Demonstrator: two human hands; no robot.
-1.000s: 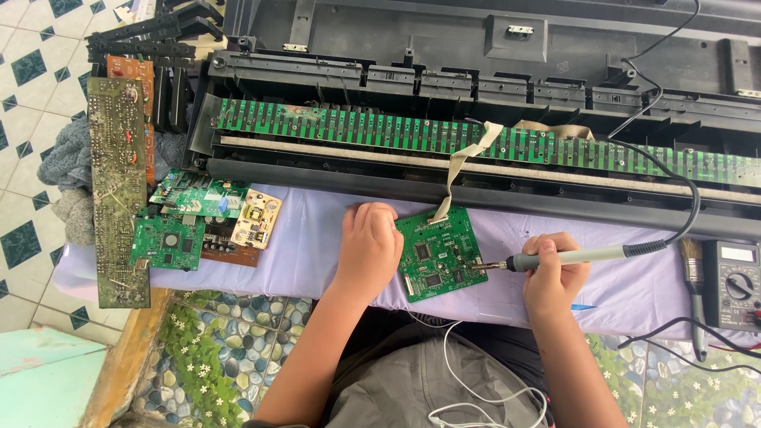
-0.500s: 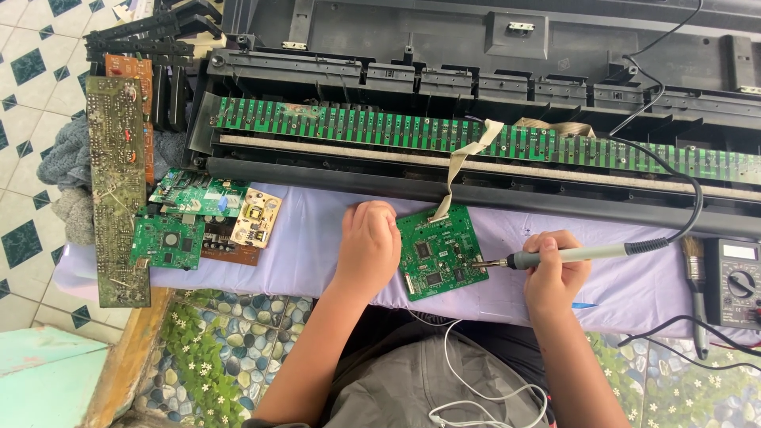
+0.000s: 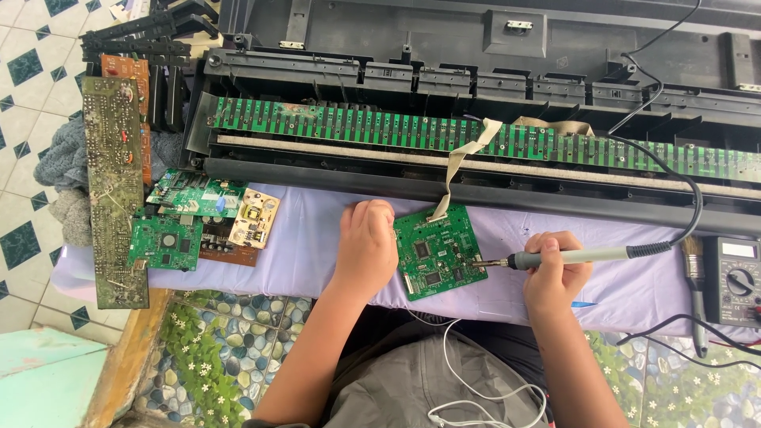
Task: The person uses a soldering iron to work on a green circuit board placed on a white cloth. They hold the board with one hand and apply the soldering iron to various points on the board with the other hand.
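The small green circuit board [image 3: 440, 252] lies flat on the lilac cloth [image 3: 309, 246], just in front of the opened keyboard [image 3: 476, 150]. The left hand [image 3: 366, 246] presses on its left edge, fingers curled. The right hand [image 3: 555, 269] grips a soldering iron [image 3: 571, 256], tip probably touching the board's right edge. The board looks light, stiff and fragile; best held by its bare edges.

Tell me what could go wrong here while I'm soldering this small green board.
The soldering iron tip touches the small green board near its right edge, beside the chips; lingering could overheat them. The left hand steadies the board's left edge, close enough for a slip to burn it. The iron's cord loops over the open keyboard chassis and might snag.
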